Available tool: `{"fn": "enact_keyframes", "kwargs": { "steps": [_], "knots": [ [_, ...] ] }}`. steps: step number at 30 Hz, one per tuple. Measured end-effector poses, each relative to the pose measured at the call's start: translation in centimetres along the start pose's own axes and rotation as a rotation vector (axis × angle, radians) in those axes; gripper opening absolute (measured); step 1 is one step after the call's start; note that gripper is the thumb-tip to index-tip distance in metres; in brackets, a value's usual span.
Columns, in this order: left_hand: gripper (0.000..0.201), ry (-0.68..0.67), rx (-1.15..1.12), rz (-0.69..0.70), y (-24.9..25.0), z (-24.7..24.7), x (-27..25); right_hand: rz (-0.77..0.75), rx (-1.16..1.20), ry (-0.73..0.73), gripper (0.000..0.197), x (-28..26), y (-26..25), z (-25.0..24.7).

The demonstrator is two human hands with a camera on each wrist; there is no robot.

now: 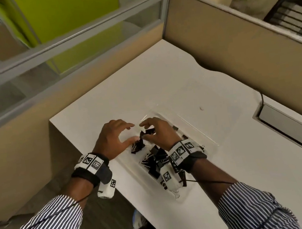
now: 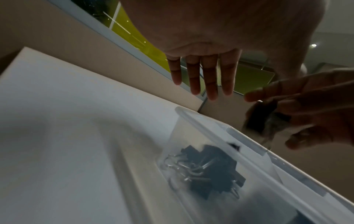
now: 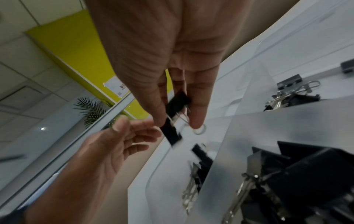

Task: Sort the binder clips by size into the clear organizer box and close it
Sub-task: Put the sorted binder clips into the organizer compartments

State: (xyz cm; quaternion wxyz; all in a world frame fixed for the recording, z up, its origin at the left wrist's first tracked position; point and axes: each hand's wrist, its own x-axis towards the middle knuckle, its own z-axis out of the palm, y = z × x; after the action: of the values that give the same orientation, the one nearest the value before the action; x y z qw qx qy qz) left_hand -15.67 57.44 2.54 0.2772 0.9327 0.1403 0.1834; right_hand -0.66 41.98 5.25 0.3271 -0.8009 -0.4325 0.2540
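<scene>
The right hand (image 1: 158, 132) pinches a black clip (image 1: 149, 132) – left hand (image 1: 114, 138) open at nine o'clock – a loose pinch might drop it in the wrong slot.

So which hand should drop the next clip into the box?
Probably the right hand: it already pinches a black binder clip above the clear organizer box. The left hand is open and holds nothing.

Head view: dim, even indoor light; lines bow at the frame edges. Left wrist view: dark, soft; my right hand (image 2: 310, 109) smears at right, broad shadow across lower left. Right wrist view: brighter; the small black binder clip (image 3: 173, 133) at centre is motion-blurred.
</scene>
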Motion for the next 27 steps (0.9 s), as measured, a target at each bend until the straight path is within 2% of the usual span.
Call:
{"fn": "enact_keyframes", "kwargs": {
  "steps": [4,8,13,19,27],
  "knots": [
    [0.053,0.013,-0.06,-0.022,-0.5,0.4,0.3,0.041,0.011,0.042,0.04,0.2,0.9,-0.1],
    [0.066,-0.029,-0.057,0.002,0.1,1.6,1.2,0.039,-0.062,0.139,0.036,-0.4,2.4,-1.1],
    [0.08,-0.095,-0.022,0.086,2.8,3.5,3.0,0.028,-0.207,0.169,0.049,-2.8,4.2,-3.1],
    [0.082,-0.161,-0.018,0.196,9.6,7.7,4.8,0.049,-0.329,0.213,0.065,-8.4,7.7,-6.7],
    [0.088,-0.309,0.013,0.309,20.0,16.4,4.1,0.216,-0.313,0.314,0.073,-19.3,14.7,-12.4]
  ]
}}
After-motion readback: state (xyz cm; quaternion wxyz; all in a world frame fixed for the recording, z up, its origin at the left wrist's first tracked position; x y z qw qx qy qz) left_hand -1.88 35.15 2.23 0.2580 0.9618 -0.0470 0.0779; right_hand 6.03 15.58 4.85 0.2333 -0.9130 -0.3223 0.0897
